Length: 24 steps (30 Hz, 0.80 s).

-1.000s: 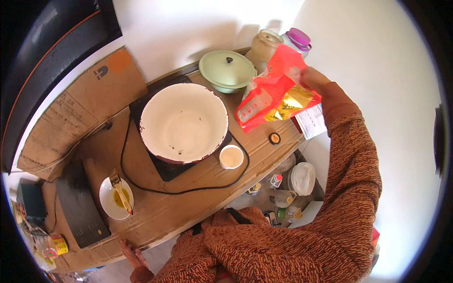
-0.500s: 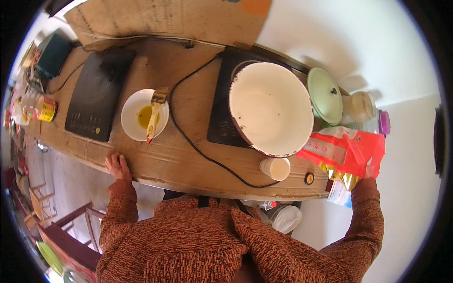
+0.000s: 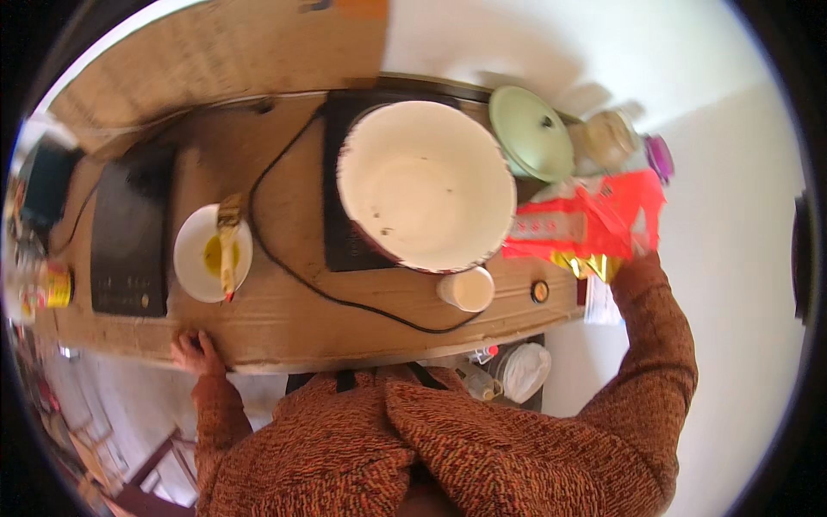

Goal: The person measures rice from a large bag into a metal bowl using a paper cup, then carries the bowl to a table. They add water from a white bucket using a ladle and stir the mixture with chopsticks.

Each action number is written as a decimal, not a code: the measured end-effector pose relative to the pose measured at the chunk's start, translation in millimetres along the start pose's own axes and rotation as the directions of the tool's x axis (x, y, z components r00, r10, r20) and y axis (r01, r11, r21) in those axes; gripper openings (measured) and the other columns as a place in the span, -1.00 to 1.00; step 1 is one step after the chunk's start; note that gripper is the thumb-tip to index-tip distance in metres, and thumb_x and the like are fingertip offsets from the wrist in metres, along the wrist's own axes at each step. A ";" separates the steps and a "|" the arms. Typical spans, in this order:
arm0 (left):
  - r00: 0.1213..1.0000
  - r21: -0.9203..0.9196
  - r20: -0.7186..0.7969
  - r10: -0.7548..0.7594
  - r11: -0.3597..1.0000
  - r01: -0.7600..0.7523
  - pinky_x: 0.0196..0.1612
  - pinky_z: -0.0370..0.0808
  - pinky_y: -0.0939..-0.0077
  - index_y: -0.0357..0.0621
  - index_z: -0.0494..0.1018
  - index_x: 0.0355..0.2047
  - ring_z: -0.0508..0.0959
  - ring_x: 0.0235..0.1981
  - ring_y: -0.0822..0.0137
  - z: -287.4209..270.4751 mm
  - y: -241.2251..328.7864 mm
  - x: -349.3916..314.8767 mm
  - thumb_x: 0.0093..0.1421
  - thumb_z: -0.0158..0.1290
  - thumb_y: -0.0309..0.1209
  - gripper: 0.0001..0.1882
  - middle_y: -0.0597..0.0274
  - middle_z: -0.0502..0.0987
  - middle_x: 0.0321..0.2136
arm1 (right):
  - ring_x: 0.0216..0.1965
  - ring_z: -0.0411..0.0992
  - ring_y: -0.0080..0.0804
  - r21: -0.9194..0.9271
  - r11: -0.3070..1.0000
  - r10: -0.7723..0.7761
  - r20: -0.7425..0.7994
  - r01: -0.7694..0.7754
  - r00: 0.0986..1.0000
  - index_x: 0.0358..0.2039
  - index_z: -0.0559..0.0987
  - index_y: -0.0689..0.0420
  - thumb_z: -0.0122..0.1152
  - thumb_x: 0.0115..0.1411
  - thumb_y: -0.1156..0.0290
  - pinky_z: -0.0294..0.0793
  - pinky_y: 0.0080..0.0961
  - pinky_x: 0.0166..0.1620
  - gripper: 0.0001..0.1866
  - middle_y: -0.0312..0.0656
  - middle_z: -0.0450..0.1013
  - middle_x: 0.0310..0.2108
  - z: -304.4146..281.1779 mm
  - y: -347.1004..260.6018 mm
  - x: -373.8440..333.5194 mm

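My left hand lies on the front edge of the cardboard-covered counter, fingers apart and holding nothing. Beyond it a white bowl has yellow liquid in it, with a flat brush laid across. At the right, my right sleeve reaches up to a red plastic bag, which hides the hand and its fingers. Gold wrapping shows below the bag. Left of the bag is a large white enamel pot, bare inside but for dark specks. A paper cup stands before the pot.
The pot rests on a black induction cooker; another cooker lies left. A black cord loops between bowl and cup. A green lid, jars and a small round cap are on the right. A wall bounds that side.
The view has turned, so the counter's things appear farther left. My left hand stays at the counter edge, and my right arm still reaches to the red bag.
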State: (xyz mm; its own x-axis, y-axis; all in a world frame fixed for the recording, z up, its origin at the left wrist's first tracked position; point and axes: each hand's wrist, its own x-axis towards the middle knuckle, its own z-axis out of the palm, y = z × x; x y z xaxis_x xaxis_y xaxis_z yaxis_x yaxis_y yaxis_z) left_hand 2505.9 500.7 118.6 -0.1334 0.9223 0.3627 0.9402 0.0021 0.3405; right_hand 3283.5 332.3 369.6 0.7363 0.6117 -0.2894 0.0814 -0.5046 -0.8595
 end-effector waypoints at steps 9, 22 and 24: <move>1.000 0.163 -0.011 0.015 0.986 -0.013 -0.07 0.17 0.11 -0.13 0.36 -0.34 0.29 -0.11 0.08 10.9 -7.8 -1.0 0.09 -0.07 -0.15 -0.70 0.14 0.32 -0.18 | -0.31 0.41 -0.50 0.162 0.986 -0.063 0.073 0.050 0.995 -0.19 0.43 0.11 0.02 0.17 0.27 0.43 -0.53 -0.26 -0.75 -0.25 0.43 -0.32 -0.5 8.2 14.5; 0.999 0.175 -0.023 0.043 0.984 -0.038 -0.10 0.20 0.13 -0.12 0.37 -0.30 0.32 -0.11 0.08 12.0 -6.4 -0.2 0.10 -0.08 -0.17 -0.71 0.16 0.35 -0.17 | -0.40 0.40 -0.55 0.563 0.818 0.020 0.180 -0.120 0.983 -0.27 0.41 0.05 0.03 0.17 0.29 0.44 -0.57 -0.34 -0.84 -0.30 0.42 -0.37 -3.9 20.7 4.4; 1.000 0.193 -0.014 0.017 0.981 -0.014 -0.10 0.20 0.12 -0.11 0.37 -0.29 0.32 -0.11 0.07 4.6 -9.0 -2.4 0.10 -0.08 -0.16 -0.70 0.16 0.36 -0.18 | -0.50 0.38 -0.56 0.587 0.792 0.091 0.159 -0.168 0.983 -0.32 0.39 0.04 0.01 0.19 0.31 0.43 -0.62 -0.45 -0.88 -0.31 0.40 -0.43 39.0 -27.8 -37.8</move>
State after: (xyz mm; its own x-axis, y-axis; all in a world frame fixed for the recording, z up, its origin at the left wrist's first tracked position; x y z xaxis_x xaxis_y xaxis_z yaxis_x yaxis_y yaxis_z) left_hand 2499.2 500.2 110.7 -0.1215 0.9165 0.3810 0.9848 0.0634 0.1617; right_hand 3227.1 347.0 388.1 0.6246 0.6523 -0.4294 -0.4538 -0.1444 -0.8793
